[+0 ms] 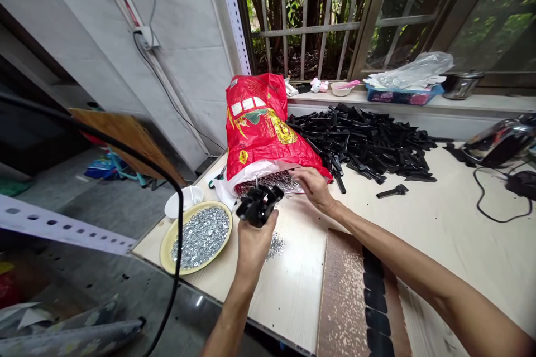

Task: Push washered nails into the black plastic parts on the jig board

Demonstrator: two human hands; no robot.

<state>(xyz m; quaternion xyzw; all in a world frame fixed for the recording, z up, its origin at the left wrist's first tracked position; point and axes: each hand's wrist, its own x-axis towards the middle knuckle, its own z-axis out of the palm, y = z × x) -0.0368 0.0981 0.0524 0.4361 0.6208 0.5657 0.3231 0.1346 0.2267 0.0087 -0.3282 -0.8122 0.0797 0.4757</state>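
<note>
My left hand [253,245] is closed around a bunch of black plastic parts [259,204], with a metal pin-like shaft standing up from them. Just beyond it lies a red woven bag [259,134], its mouth facing me and showing many thin metal screws [278,182]. At the right side of that opening is my right hand [316,187], fingers bent and pinched together; whatever sits between the fingertips is too small to make out. Left of my left hand, a yellow bowl [166,245] holds a heap of small washers [203,237]. A few loose washers [275,246] lie beside my left wrist.
A large pile of black plastic parts [364,142] covers the table's back, with a single part [392,191] in front. A brown board [341,301] bears a row of black pieces [377,321]. A white bowl [171,204], kettle [502,139] and dark cable [178,223] are around.
</note>
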